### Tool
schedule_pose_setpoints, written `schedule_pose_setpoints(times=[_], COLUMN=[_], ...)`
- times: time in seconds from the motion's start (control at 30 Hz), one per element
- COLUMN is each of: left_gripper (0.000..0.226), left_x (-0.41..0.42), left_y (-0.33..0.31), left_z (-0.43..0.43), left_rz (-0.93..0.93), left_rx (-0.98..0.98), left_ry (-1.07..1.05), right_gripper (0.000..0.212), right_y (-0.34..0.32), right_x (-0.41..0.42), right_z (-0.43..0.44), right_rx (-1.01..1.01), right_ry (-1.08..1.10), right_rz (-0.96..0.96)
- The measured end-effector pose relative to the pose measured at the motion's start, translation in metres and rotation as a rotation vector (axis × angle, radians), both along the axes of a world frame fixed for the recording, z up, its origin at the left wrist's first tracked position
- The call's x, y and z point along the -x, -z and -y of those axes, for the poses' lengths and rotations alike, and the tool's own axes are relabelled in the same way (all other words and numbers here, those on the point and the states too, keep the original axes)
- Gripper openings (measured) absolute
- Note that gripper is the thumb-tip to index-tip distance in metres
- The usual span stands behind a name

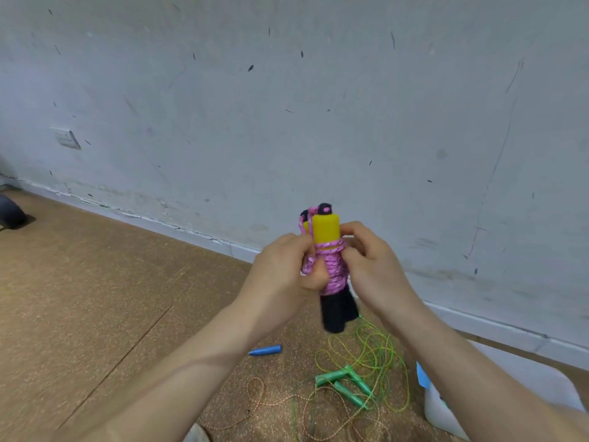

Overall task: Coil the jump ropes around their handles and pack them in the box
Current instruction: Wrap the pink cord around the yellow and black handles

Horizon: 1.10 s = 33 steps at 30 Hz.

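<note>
Head view: the left hand point(287, 266) grips the pink patterned jump rope point(333, 275), which is coiled round its paired yellow-and-black plastic handles point(325, 232) and held upright in the air. The right hand point(373, 263) pinches the topmost turn beside the yellow section.

Judged step: finishing this coil. The next move calls for securing the loose end, then carrying the bundle to the white plastic box point(446, 409) at lower right. A thin green jump rope point(350, 381) lies uncoiled on the floor.

No legible writing or brand.

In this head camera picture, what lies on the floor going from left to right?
In order: dark rounded object at the left edge → blue plastic handle → green jump rope with green handles → white plastic box.
</note>
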<state>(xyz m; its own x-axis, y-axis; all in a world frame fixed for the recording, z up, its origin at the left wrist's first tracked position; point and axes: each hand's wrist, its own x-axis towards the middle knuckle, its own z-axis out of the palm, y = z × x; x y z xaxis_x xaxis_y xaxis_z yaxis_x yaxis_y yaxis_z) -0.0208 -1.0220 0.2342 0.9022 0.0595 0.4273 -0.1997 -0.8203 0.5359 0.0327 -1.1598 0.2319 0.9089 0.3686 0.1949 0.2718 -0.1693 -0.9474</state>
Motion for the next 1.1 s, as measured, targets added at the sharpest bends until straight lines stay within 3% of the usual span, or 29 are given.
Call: schedule_pose_setpoints(times=[0.07,0.13,0.2,0.27,0.33,0.4,0.6,0.73,0.8,0.87,0.93,1.03,1.1], left_gripper=[0.033,0.026,0.02,0.016,0.024,0.037,0.047,0.02,0.019,0.019,0.009,0.018,0.016], left_x=[0.001,0.001,0.002,0.003,0.006,0.008,0.015,0.011,0.008,0.008,0.011,0.01,0.009], left_y=[0.002,-0.004,-0.012,-0.019,-0.027,-0.03,-0.033,-0.024,-0.02,-0.018,-0.023,-0.032,-0.035], left_z=[0.002,0.004,0.004,-0.002,-0.005,-0.008,-0.011,-0.017,-0.019,-0.016,-0.013,-0.022,-0.025], left_rz=[0.05,0.132,0.154,0.081,-0.049,-0.137,-0.1,0.197,0.294,0.304,0.221,0.082,0.041], left_rx=[-0.145,-0.147,-0.016,0.242,0.446,0.517,0.398,0.006,-0.176,-0.214,-0.018,0.509,0.578], left_ry=[0.011,-0.009,-0.05,-0.018,0.056,0.11,0.217,0.214,0.176,0.175,0.157,0.048,-0.038], right_gripper=[0.023,0.018,0.02,0.023,0.023,0.022,0.021,0.021,0.021,0.021,0.021,0.024,0.024], right_y=[-0.006,-0.007,-0.005,-0.004,-0.007,-0.009,-0.011,-0.009,-0.006,-0.006,-0.006,-0.007,-0.006], right_x=[0.0,0.003,0.007,0.006,0.002,0.0,0.0,0.005,0.005,0.005,0.004,0.001,0.001], right_z=[0.0,-0.003,-0.005,-0.002,0.002,0.004,0.004,-0.002,-0.005,-0.005,-0.005,-0.002,-0.001], right_rx=[0.011,-0.096,-0.196,-0.24,-0.263,-0.251,-0.258,-0.304,-0.318,-0.331,-0.326,-0.291,-0.25], right_ry=[-0.045,-0.153,-0.24,-0.238,-0.209,-0.192,-0.199,-0.204,-0.208,-0.202,-0.181,-0.133,-0.099], right_rz=[-0.072,-0.279,-0.405,-0.366,-0.333,-0.296,-0.269,-0.337,-0.36,-0.37,-0.355,-0.303,-0.238])
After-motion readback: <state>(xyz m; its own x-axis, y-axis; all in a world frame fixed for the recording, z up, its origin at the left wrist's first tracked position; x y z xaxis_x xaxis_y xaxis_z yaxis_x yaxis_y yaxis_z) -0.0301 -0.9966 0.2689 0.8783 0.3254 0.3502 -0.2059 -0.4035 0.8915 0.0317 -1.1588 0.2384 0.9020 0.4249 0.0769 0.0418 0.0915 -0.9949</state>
